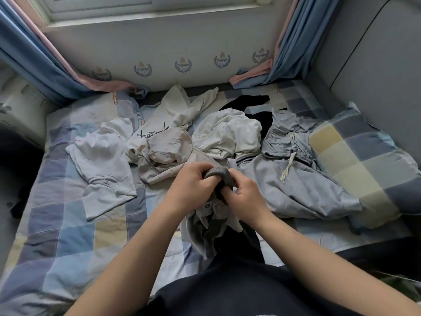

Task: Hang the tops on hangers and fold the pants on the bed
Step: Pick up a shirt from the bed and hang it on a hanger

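Pinching a grey top [219, 176] by its ribbed edge, left hand [191, 184] and right hand [242, 196] hover over bare bedding [68, 236].

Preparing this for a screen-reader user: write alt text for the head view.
The left hand and right hand grip the ribbed collar of a grey top over a checked bed. Beyond lie crumpled white tops and blue-grey drawstring pants beside a pillow.
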A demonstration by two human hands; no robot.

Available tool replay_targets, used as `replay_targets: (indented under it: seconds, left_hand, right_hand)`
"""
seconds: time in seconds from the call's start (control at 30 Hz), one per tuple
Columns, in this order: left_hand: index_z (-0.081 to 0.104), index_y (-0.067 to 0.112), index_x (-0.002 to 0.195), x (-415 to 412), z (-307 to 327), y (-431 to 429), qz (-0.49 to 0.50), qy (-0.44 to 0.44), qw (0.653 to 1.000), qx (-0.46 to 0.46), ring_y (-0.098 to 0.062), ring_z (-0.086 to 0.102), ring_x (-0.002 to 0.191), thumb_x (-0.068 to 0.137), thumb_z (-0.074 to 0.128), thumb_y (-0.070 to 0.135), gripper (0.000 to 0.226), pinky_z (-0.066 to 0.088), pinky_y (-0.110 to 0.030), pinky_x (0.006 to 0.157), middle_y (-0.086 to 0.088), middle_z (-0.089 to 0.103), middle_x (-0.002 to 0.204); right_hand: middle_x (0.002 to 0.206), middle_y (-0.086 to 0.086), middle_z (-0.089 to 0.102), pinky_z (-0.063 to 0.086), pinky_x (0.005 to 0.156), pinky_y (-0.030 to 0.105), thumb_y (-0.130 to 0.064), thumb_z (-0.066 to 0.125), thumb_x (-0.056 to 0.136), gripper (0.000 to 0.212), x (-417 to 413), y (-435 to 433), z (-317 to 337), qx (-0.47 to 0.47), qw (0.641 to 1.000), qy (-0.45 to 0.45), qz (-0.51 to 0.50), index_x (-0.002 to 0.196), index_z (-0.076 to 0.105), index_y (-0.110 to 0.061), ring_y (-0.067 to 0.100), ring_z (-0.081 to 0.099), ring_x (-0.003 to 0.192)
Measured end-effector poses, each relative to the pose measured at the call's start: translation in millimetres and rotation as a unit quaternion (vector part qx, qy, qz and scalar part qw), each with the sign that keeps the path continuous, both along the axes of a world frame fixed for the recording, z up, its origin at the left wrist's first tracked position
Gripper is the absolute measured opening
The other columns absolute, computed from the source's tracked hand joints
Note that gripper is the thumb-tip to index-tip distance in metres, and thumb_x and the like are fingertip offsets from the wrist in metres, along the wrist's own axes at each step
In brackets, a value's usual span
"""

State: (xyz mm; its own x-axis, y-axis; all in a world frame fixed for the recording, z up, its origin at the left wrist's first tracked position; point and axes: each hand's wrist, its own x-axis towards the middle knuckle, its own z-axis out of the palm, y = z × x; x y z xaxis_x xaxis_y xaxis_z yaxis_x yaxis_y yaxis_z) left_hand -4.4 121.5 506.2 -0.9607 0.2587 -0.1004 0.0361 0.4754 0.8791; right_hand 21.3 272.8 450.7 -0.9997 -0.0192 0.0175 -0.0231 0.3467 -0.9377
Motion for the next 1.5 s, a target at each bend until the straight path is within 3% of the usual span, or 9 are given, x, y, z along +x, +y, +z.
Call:
replay_targets:
  seconds: [0.13, 0.43, 0.7, 0.83, 1.03, 1.2, 1.3, 1.37, 1.5]
  left_hand:
    - [0.065, 0.020, 0.067, 1, 3, 2, 0.012, 0.029, 0.998, -0.053, -0.011, 0.051, 0.060, 0.088, 0.055, 0.006, 0.027, 0.045, -0.032, 0.061, 0.005, 0.058, 0.061]
    - [0.063, 0.001, 0.081, 3, -8, -5, 0.084, 0.028, 0.996, -0.033, -0.036, 0.061, 0.081, 0.082, 0.046, 0.014, 0.021, 0.053, -0.056, 0.076, -0.018, 0.063, 0.079]
    - [0.068, 0.012, 0.091, -2, -58, -13, 0.114, 0.072, 0.980, -0.146, -0.005, 0.049, 0.076, 0.082, 0.056, -0.005, 0.023, 0.034, -0.011, 0.066, 0.009, 0.064, 0.080]
    - [0.064, 0.005, 0.096, -10, -74, -11, 0.059, 0.058, 0.978, -0.191, -0.030, 0.057, 0.093, 0.074, 0.055, -0.010, 0.029, 0.037, -0.031, 0.076, -0.012, 0.064, 0.097]
    - [0.057, 0.029, 0.111, -29, -63, 3, -0.080, 0.045, 0.965, -0.244, -0.024, 0.058, 0.099, 0.071, 0.049, 0.000, 0.050, 0.046, -0.036, 0.075, 0.001, 0.058, 0.111]
    - [0.057, 0.025, 0.085, -25, -48, 30, -0.225, 0.106, 0.944, -0.219, -0.032, 0.063, 0.088, 0.086, 0.064, 0.025, 0.007, 0.045, -0.036, 0.064, 0.005, 0.061, 0.075]
    - [0.057, 0.028, 0.087, -9, -34, 45, -0.294, 0.111, 0.933, -0.173, -0.031, 0.064, 0.081, 0.091, 0.064, 0.036, 0.012, 0.048, -0.035, 0.064, 0.003, 0.065, 0.074]
    - [0.062, 0.029, 0.101, 6, -17, 60, -0.344, 0.135, 0.915, -0.162, -0.032, 0.064, 0.087, 0.091, 0.062, 0.030, 0.010, 0.053, -0.037, 0.072, -0.003, 0.070, 0.088]
    - [0.058, 0.017, 0.078, 42, 29, 100, -0.427, 0.140, 0.891, -0.068, -0.029, 0.057, 0.079, 0.089, 0.055, 0.013, 0.012, 0.044, -0.036, 0.067, -0.003, 0.062, 0.074]
  right_hand:
    - [0.058, -0.006, 0.048, 0.035, 0.059, 0.037, -0.013, 0.053, 0.079, 0.025, -9, -4, -5, 0.075, 0.997, 0.007, -0.029, 0.066, 0.043, -0.031, 0.016, 0.041, 0.062]
    - [0.092, 0.007, 0.067, 0.049, 0.071, 0.035, -0.010, 0.050, 0.085, 0.013, -22, 43, -67, 0.341, 0.920, -0.195, -0.013, 0.080, 0.059, -0.017, 0.035, 0.064, 0.095]
    - [0.101, 0.012, 0.070, 0.048, 0.078, 0.033, -0.001, 0.050, 0.084, 0.030, -37, 108, -58, 0.269, 0.926, -0.224, -0.141, 0.094, 0.071, -0.020, 0.034, 0.063, 0.099]
    - [0.081, 0.000, 0.066, 0.040, 0.068, 0.027, 0.008, 0.044, 0.077, 0.039, -27, 119, -15, 0.156, 0.953, -0.167, -0.198, 0.088, 0.070, -0.019, 0.026, 0.061, 0.088]
    - [0.076, -0.005, 0.065, 0.040, 0.058, 0.024, 0.008, 0.047, 0.077, 0.038, 20, 104, 50, 0.091, 0.951, -0.102, -0.276, 0.079, 0.067, -0.024, 0.014, 0.055, 0.069]
    - [0.083, 0.003, 0.071, 0.054, 0.072, 0.037, 0.006, 0.061, 0.080, 0.029, 75, 72, 87, 0.092, 0.925, -0.064, -0.362, 0.081, 0.070, -0.022, 0.025, 0.064, 0.082]
    - [0.090, 0.010, 0.073, 0.054, 0.078, 0.041, 0.007, 0.064, 0.079, 0.028, 123, 61, 114, 0.113, 0.902, -0.061, -0.413, 0.081, 0.070, -0.020, 0.029, 0.066, 0.089]
    - [0.091, 0.009, 0.072, 0.053, 0.076, 0.038, 0.009, 0.061, 0.076, 0.031, 163, 57, 134, 0.131, 0.887, -0.076, -0.437, 0.085, 0.070, -0.019, 0.028, 0.066, 0.089]
    - [0.073, -0.010, 0.065, 0.041, 0.063, 0.025, 0.013, 0.057, 0.071, 0.042, 247, 48, 180, 0.166, 0.849, -0.117, -0.488, 0.089, 0.069, -0.024, 0.012, 0.055, 0.068]
